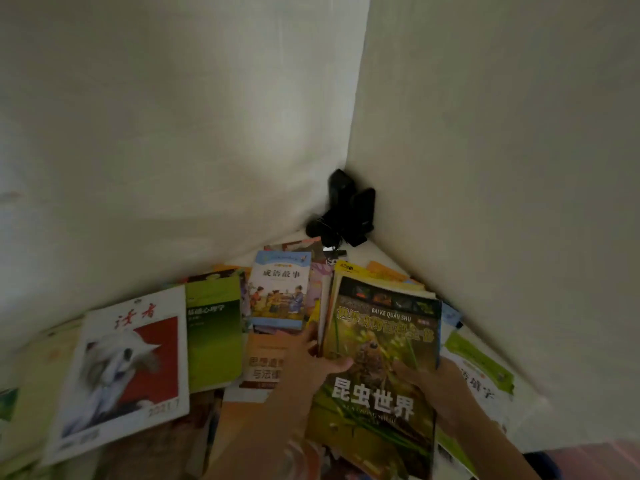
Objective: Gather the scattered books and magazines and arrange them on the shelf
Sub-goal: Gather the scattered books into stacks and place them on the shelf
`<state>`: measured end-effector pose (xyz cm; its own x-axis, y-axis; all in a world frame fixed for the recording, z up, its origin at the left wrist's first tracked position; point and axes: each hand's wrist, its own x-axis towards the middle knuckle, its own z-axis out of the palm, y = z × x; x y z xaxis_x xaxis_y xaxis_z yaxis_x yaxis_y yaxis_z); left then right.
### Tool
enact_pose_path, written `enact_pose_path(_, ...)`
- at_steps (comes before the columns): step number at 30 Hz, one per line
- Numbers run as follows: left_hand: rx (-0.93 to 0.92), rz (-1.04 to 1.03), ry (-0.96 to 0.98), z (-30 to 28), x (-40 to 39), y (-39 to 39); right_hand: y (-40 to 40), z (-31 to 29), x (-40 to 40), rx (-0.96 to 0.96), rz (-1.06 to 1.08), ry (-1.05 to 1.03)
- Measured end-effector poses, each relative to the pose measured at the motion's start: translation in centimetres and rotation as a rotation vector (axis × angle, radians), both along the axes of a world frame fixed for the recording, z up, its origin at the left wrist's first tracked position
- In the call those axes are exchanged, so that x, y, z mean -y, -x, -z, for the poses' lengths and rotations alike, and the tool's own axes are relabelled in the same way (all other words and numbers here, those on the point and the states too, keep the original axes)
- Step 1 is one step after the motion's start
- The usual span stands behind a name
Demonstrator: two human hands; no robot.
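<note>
Gripping insect book (381, 362) between hands (374, 372).

— Where could a hand pass?

— Above the books (214, 327), between the two white walls (173, 116), the air is open. The walls meet in a corner, closing off the back and right.

— Anything in that corner?

— A black device (349, 209) (with a cord) stands there, touching both walls.

— And lower down?

— Books overlap across the white surface (540, 420); a bare strip shows along the right wall.
</note>
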<state>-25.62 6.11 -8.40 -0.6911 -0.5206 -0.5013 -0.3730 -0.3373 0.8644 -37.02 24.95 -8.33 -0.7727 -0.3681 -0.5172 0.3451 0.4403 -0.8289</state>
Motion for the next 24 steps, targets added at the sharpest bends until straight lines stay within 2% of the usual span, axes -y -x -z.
enact_pose_path(3, -0.126, -0.116, 0.111, -2.1, 3.0, -2.4, -0.9, -2.4, 3.5, -0.319, -0.164, 0.078)
enact_pose_path(5, -0.2, -0.146, 0.209, -3.1, 4.8, -4.3, -1.7, -3.3, 5.8, -0.401, -0.214, 0.163)
enact_pose_path(8, -0.331, -0.109, 0.27, -2.9, 6.8, -6.9, -3.5, -2.6, 8.0, -0.323, -0.258, 0.251)
enact_pose_path(11, -0.366, -0.04, 0.284, -1.4, 7.2, -8.2, -5.6, -0.6, 9.0, -0.231, -0.296, 0.27)
enact_pose_path(16, -0.346, 0.031, 0.26, 0.7, 7.0, -8.3, -6.4, 1.1, 8.8, -0.357, -0.292, 0.22)
enact_pose_path(21, -0.348, 0.028, 0.332, 1.6, 7.2, -7.8, -6.2, 1.2, 9.6, -0.355, -0.299, 0.216)
enact_pose_path(24, -0.39, 0.008, 0.293, 1.8, 7.2, -7.6, -5.9, 2.3, 9.4, -0.351, -0.272, 0.198)
